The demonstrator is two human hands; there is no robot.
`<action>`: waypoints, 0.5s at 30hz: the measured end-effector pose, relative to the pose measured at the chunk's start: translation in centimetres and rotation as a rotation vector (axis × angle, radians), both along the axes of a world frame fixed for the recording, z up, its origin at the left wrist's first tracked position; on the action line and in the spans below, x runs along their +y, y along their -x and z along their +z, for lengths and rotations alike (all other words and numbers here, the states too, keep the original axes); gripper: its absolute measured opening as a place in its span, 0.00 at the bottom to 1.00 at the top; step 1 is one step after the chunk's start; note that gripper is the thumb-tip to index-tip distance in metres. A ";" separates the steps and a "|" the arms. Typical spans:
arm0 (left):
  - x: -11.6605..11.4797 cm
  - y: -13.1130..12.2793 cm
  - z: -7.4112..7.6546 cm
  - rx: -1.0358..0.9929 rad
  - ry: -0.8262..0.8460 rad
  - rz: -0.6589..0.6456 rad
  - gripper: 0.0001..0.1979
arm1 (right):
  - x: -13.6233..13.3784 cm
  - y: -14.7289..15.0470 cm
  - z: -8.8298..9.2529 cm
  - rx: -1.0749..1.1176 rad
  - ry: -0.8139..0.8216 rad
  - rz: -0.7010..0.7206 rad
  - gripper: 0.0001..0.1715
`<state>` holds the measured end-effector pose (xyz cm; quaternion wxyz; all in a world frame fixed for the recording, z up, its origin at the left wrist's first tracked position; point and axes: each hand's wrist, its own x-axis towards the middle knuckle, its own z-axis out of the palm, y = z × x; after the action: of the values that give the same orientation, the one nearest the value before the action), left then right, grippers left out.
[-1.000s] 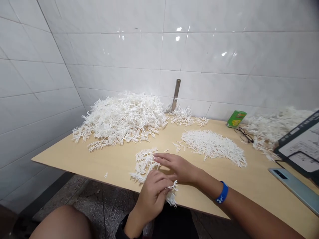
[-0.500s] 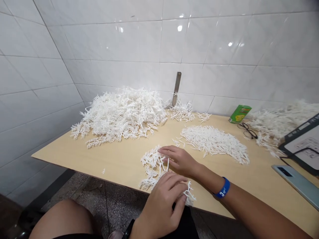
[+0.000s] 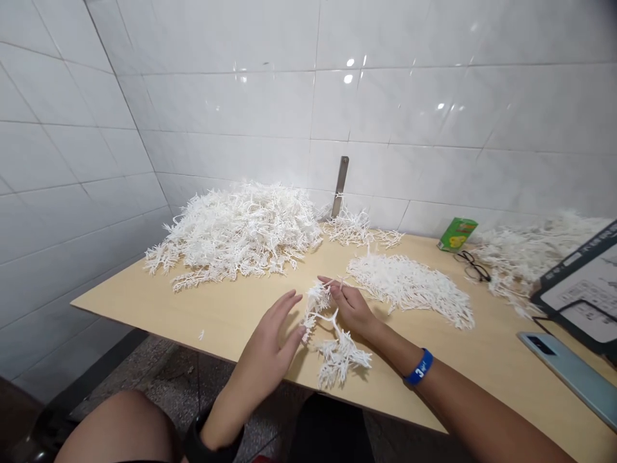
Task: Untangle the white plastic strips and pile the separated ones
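A loose tangle of white branching plastic sprigs (image 3: 338, 355) lies on the table in front of me, reaching up between my hands. My right hand (image 3: 351, 308) pinches the tangle's upper end between its fingertips. My left hand (image 3: 267, 341) is open, fingers spread, with its fingertips just beside the tangle's middle. It holds nothing.
A light wooden table (image 3: 144, 302) meets white tiled walls. On it are a large sprig heap (image 3: 236, 235), a flat pile (image 3: 409, 289), a small pile (image 3: 357, 228), a green box (image 3: 457, 233), glasses (image 3: 472, 267), a phone (image 3: 563, 379) and a dark-framed tablet (image 3: 578, 289).
My left hand has opened and moved left, off the sprigs. My right hand has shifted toward the flat pile. The tangle has been drawn apart, and the camera has shifted slightly.
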<state>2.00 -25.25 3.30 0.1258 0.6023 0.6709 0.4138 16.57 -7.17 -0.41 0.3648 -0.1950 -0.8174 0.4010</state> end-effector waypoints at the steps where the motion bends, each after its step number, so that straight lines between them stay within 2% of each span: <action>1: 0.9 0.4 0.2 -0.019 0.011 -0.008 0.25 | 0.1 0.1 0.0 0.003 0.003 0.000 0.28; 3: 3.1 1.2 0.9 -0.026 0.042 -0.063 0.29 | 0.4 0.3 0.0 0.004 -0.005 -0.013 0.27; 5: 5.9 2.1 2.1 0.001 0.116 -0.177 0.32 | 0.5 0.3 -0.1 -0.007 -0.006 -0.038 0.28; 8: 10.7 3.5 4.0 0.067 0.219 -0.428 0.19 | 0.7 0.2 -0.3 -0.010 0.017 -0.116 0.30; 10: 14.1 4.5 4.6 0.041 0.265 -0.542 0.18 | 0.9 0.2 -0.4 0.017 0.041 -0.168 0.31; 12: 17.1 5.0 4.2 -0.036 0.340 -0.611 0.20 | 1.1 0.4 -0.5 0.048 0.101 -0.176 0.29; 15: 19.9 5.0 2.1 -0.239 0.268 -0.560 0.22 | 1.3 0.7 -0.8 0.119 0.282 -0.147 0.30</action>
<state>-2.97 -5.31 5.39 0.3906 0.6886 0.5082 0.3392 15.84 -5.83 -1.25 0.4099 -0.2793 -0.7135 0.4948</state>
